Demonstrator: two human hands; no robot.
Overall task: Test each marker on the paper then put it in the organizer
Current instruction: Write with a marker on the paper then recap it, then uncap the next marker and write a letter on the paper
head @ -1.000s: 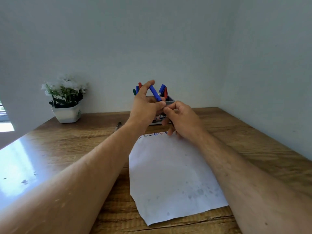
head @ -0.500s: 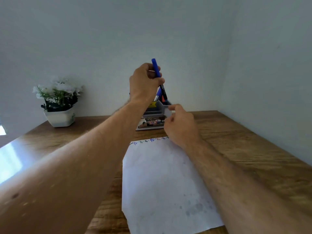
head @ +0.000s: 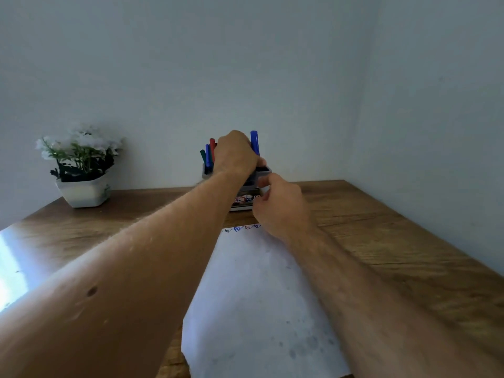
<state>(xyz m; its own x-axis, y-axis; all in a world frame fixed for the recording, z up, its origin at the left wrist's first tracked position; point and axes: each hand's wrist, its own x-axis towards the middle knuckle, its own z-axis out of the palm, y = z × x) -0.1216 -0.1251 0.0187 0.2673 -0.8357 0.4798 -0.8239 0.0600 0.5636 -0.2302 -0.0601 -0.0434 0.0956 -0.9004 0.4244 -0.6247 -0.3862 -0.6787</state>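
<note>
While your left hand (head: 236, 156) grips the blue marker (head: 254, 143) upright over the organizer (head: 263, 173), its lower end is hidden behind your fingers, so you cannot tell whether it sits in a compartment. Your right hand (head: 281, 205) hovers just in front of the organizer, fingers curled with thumb and forefinger close together; whether they pinch anything is unclear. Green, blue and red markers (head: 208, 156) stand in the organizer's left side. The paper (head: 256, 296) lies on the tabletop (head: 395, 249) with coloured scribbles (head: 241, 228) along its far edge. A potted plant (head: 81, 165) stands at the left.
</note>
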